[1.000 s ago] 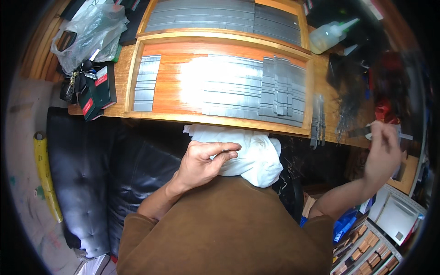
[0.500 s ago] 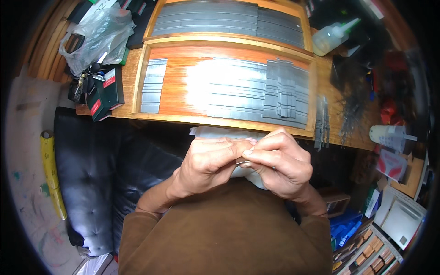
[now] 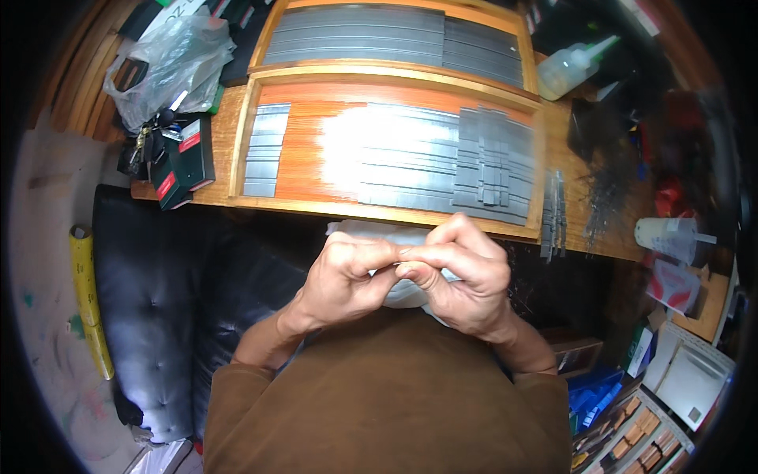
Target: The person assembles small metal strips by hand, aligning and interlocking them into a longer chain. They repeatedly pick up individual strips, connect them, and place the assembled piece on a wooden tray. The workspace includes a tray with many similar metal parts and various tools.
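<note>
In front of my chest, my left hand [image 3: 347, 276] and my right hand [image 3: 472, 276] meet, fingertips pinched together. Between them is a thin strip, nearly all hidden by the fingers, so its full shape cannot be made out. Just beyond my hands, a shallow wooden tray [image 3: 312, 207] with an orange ribbed bottom lies on the table. Flat grey strips [image 3: 410, 174] lie side by side in it, some stacked at the right, and a smaller group [image 3: 265, 150] at its left end. Under my hands, a pale white cloth or bag [image 3: 407, 294] shows.
Behind is a second wooden tray [image 3: 355, 35] of grey strips. Loose grey strips [image 3: 554, 213] lie right of the front tray. A squeeze bottle [image 3: 567, 71], a lidded cup [image 3: 667, 238], a plastic bag [image 3: 170, 67] and dark boxes [image 3: 189, 162] stand around. A black padded seat [image 3: 158, 316] is at left.
My right hand has shifted left and its thumb has come up against the left fingertips. The strip's edge, visible before below the fingers, is now mostly covered.
</note>
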Available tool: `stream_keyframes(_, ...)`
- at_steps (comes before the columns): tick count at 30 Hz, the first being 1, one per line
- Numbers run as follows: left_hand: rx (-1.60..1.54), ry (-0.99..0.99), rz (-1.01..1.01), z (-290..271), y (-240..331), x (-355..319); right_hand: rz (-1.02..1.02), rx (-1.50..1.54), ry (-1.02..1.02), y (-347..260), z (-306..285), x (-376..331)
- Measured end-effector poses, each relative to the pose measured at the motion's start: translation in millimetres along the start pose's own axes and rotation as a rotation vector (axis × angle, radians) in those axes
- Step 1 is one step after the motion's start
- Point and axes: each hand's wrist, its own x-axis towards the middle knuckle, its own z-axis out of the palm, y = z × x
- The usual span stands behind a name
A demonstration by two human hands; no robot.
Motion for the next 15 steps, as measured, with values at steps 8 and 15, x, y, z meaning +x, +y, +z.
stream_keyframes(8, -0.106, 0.107, -0.165, 32, -26, -27, 0.244, 0.167, -0.109, 31, 7, -26)
stream_keyframes(15, -0.072, 0.121, -0.139, 35, -29, -31, 0.295, 0.171, -0.137, 26, 4, -23)
